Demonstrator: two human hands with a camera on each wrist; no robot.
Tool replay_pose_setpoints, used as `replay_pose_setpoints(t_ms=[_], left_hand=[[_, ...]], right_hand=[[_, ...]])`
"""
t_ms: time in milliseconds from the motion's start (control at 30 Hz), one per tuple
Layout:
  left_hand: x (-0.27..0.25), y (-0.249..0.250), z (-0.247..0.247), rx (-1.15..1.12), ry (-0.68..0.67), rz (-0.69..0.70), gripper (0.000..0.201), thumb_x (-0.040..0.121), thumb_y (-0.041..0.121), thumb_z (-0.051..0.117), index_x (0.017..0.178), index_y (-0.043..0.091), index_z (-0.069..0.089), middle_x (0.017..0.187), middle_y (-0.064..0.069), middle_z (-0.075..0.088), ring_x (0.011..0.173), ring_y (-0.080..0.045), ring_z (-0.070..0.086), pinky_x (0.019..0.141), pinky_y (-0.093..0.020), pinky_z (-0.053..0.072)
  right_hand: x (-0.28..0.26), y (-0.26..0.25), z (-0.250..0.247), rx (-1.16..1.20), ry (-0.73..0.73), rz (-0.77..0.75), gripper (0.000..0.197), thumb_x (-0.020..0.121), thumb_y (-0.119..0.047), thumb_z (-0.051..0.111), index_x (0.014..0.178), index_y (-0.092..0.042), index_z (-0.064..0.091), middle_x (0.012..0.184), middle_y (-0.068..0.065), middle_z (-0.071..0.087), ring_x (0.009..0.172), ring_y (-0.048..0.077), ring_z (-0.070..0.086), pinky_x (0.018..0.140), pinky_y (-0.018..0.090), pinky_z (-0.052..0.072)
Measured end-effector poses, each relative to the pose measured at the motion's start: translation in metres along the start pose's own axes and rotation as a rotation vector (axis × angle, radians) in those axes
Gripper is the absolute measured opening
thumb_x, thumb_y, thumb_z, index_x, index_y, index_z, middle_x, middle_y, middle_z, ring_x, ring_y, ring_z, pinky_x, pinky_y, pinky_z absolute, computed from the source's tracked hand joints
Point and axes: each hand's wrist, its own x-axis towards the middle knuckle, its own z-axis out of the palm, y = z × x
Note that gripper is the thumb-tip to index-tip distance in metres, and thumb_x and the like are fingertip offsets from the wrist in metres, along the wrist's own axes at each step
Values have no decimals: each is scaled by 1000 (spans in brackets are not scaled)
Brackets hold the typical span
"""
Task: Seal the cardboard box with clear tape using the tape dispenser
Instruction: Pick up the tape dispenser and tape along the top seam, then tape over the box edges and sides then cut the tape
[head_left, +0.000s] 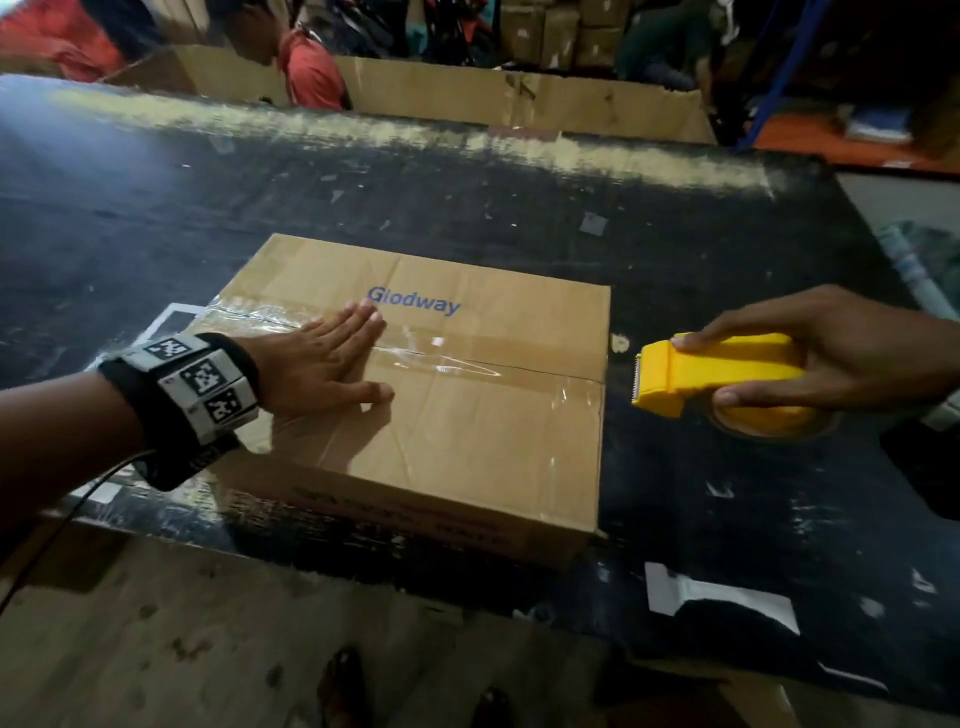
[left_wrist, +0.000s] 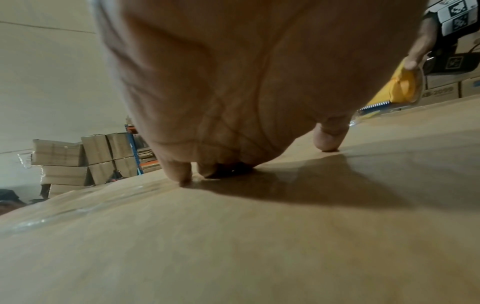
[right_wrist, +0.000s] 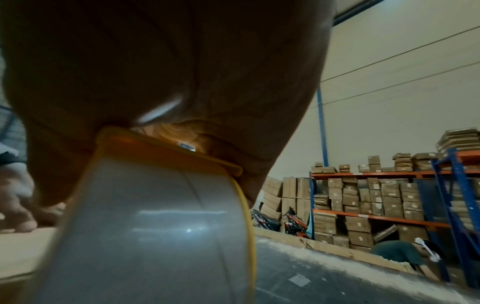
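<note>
A closed cardboard box (head_left: 467, 415) printed "Glodway" lies on the dark table (head_left: 467, 197). A strip of clear tape (head_left: 467, 364) runs along its centre seam from the left edge to the right edge. My left hand (head_left: 332, 358) lies flat with straight fingers on the taped seam near the box's left part; the left wrist view shows the palm (left_wrist: 221, 92) pressing on the box top (left_wrist: 233, 246). My right hand (head_left: 831, 358) grips the yellow tape dispenser (head_left: 717, 374) just right of the box, its toothed blade facing the box. The tape roll (right_wrist: 155, 236) fills the right wrist view.
A long open cardboard carton (head_left: 467, 88) stands behind the table. Paper scraps (head_left: 727, 597) lie on the table's near right. Shelves stacked with boxes (right_wrist: 376, 205) stand by the wall, and a person (right_wrist: 405, 255) bends down there. The table's near edge (head_left: 363, 561) is close to the box.
</note>
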Motion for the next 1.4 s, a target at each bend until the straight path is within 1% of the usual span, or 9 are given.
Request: replay_pose_setpoints(t_ms=[200,367,500,667,767,900,1033,1133,1400], left_hand=[[-4,1,-2,-13,-17,3,143,43,102,-15,157,16,-23,165,-6,-30,153,-18,-25,127,-37,-5],[-7,3,-9,14,-49,6,149,36,102,-20,156,15,-24,164,-8,-31,153,-20,-26,128,-39,-5],[-8,11,-13,15,25,29,139,43,100,-18,157,20,-22,166,-11,-26,155,-25,-20,125,-39,-4],[9,93,-47,83,242,457,85,89,72,21,160,32,-4,170,-5,-14,158,-20,-10,128,-40,-1],[29,159,-62,101,336,689,66,97,48,42,158,28,26,170,-3,17,159,-18,9,129,-43,5],[45,200,-72,252,295,711,50,95,47,34,129,27,65,137,4,65,133,-15,55,126,-42,17],[53,208,-96,-402,267,640,46,92,40,43,128,24,67,118,2,75,104,-12,68,102,-38,51],[52,221,-112,-1025,31,562,40,101,32,48,134,15,61,118,-18,74,109,-33,73,95,-39,56],[49,228,-122,-1274,-22,650,31,96,0,59,126,5,59,101,-28,66,86,-28,63,74,-28,58]], right_hand=[[29,0,19,-127,-128,59,64,70,-82,56,128,-57,52,123,-20,62,100,5,63,85,36,55],[0,48,49,-338,-355,326,74,64,-79,65,126,-39,62,129,-11,66,119,13,61,98,22,42],[-27,65,64,-52,-104,342,70,62,-87,58,122,-50,60,124,-24,66,112,10,64,98,30,46],[-45,48,80,264,229,311,55,71,-69,69,123,-56,57,123,-24,66,106,3,64,88,30,51],[-57,35,92,442,431,273,54,75,-61,71,126,-49,59,124,-20,66,107,4,64,88,32,54],[-70,13,116,613,713,243,52,81,-52,71,129,-37,61,125,-14,67,107,17,65,89,34,54],[-75,-15,139,753,974,220,58,81,-43,75,134,-27,59,133,-6,65,116,17,65,95,44,54],[-74,-34,147,803,1090,234,59,82,-36,76,136,-26,56,134,-1,64,117,21,65,93,49,55],[-64,-84,150,677,1224,346,63,80,-44,77,137,-31,55,138,-12,60,123,13,60,95,45,53]])
